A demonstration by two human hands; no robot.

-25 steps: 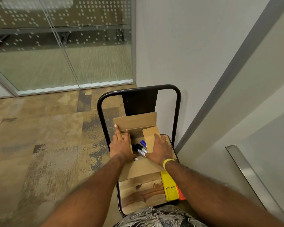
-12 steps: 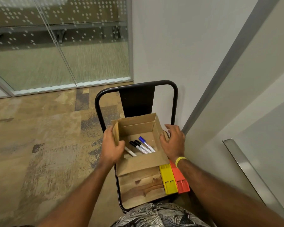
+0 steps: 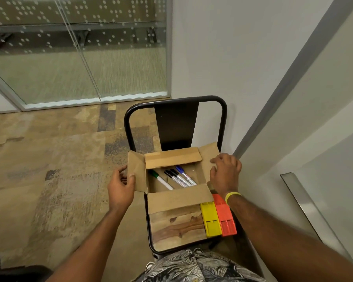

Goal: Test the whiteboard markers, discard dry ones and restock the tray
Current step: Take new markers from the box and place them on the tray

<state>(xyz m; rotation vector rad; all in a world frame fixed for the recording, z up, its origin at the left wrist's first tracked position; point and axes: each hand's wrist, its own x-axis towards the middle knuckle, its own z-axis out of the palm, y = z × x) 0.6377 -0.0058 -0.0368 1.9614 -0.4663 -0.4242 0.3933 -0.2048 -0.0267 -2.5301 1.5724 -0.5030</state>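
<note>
Far left, behind the rest: a glass partition [image 3: 73, 58] with rows of frosted dots, above mottled tan and grey carpet [image 3: 49, 169].

Next, the left hand [image 3: 120, 190], pinching the left flap of a cardboard box [image 3: 177, 197]: thumb flat on the inner face, fingers curled behind, flap folded outward.

In the middle, on the wood-grain seat of a black tube-framed chair [image 3: 171, 231]: that box, plain brown corrugated card, all four flaps open, the near one drooping toward the camera.

Inside it, four slim whiteboard markers lying loose on the bottom, slanted, caps toward the far left corner. First a green-capped marker [image 3: 161, 180] with a white barrel, a little apart from the others. Then two black-capped markers [image 3: 176, 178] side by side, then a blue-capped marker [image 3: 186, 176] just beside them, all silvery-barrelled.

Right of the box, the right hand [image 3: 225, 174], fingers bent over the right flap and gripping it, with a yellow wristband [image 3: 232, 195] at the wrist.

Below that wrist, touching side by side on the seat's right edge: a flat yellow plastic piece [image 3: 210, 218] and an orange plastic piece [image 3: 225, 218], both oblong and slotted.

Far right, on the wall: a long brushed-metal tray [image 3: 306, 204], well apart from the box.
</note>
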